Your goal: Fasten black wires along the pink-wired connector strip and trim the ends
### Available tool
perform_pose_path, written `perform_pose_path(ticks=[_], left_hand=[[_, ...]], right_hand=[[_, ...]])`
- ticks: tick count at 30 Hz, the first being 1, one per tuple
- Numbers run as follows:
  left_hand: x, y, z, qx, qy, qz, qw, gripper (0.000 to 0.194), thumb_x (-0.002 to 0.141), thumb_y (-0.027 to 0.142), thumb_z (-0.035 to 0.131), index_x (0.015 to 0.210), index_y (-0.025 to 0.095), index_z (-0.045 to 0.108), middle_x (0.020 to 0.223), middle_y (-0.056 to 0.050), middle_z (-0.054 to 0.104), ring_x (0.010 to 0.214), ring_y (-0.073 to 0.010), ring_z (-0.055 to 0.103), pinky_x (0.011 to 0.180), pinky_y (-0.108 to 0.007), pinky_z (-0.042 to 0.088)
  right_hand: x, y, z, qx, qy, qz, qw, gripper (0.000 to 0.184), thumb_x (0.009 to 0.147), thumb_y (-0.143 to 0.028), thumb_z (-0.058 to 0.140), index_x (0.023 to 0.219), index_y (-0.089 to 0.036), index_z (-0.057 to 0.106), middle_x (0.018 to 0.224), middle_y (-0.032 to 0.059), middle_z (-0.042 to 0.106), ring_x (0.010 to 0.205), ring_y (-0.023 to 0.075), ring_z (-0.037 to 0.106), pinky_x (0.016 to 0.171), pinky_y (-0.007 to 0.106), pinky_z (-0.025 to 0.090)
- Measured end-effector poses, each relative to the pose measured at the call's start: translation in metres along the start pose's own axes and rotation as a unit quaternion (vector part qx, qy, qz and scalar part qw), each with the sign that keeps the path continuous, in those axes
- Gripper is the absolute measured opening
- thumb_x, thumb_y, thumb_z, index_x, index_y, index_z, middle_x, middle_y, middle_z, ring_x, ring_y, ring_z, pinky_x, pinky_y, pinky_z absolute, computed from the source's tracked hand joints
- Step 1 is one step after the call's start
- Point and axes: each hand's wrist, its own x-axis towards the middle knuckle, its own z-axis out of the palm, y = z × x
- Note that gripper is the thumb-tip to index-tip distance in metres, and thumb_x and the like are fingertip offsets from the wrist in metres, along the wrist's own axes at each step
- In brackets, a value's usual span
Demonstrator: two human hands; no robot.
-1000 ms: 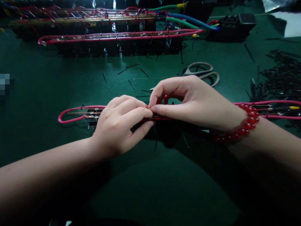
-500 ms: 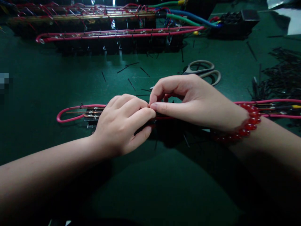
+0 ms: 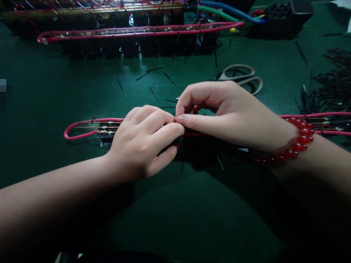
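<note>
A long black strip assembly (image 3: 105, 136) with bare copper wires lies across the middle of the green table. Red insulated cable (image 3: 70, 135) runs along both its edges and loops round at the left end. My left hand (image 3: 144, 142) is draped over this assembly, fingers curled round it and covering part of it. Thumb and forefinger of my right hand (image 3: 219, 109) are pinched together just above the strip, against the left fingertips. Whatever sits in that pinch is too small or hidden to make out. A red bead bracelet (image 3: 300, 138) circles the right wrist.
Scissors (image 3: 257, 86) lie behind my right hand. Short black offcuts (image 3: 142, 75) are scattered over the table (image 3: 90, 80). At the right is a heap of thin black strips (image 3: 334, 80). A larger wired assembly (image 3: 137, 33) with red, blue and green cables spans the back.
The camera view has shifted slightly, so the background sits a little higher. Both hands keep nearly the same pose on the assembly, fingertips still together.
</note>
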Motion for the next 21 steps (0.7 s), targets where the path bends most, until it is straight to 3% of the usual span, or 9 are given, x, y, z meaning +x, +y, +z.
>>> perform_pose_path(ticks=[11,21], left_hand=[[0.0006,0.0009,-0.0035,-0.006,-0.031,-0.001,0.999,0.013,0.092,0.027,0.054,0.101,0.022,0.062,0.103,-0.01,0.067,0.098,-0.0298,0.06,0.081,-0.049,0.049],[0.001,0.0016,-0.0038,0.014,-0.027,-0.003,1.0,0.013,0.092,0.029,0.056,0.102,0.024,0.062,0.105,-0.007,0.068,0.099,-0.0291,0.061,0.081,-0.047,0.049]], right_hand=[[0.0005,0.0004,0.0011,0.0,0.007,0.009,1.0,0.006,0.087,-0.014,0.063,0.081,-0.014,0.064,0.073,0.0001,0.061,0.064,0.0096,0.052,0.056,0.023,0.04],[-0.0004,0.0,0.0015,-0.009,0.017,0.008,1.0,0.006,0.085,-0.012,0.065,0.08,-0.015,0.065,0.073,-0.0006,0.061,0.065,0.0089,0.053,0.056,0.022,0.039]])
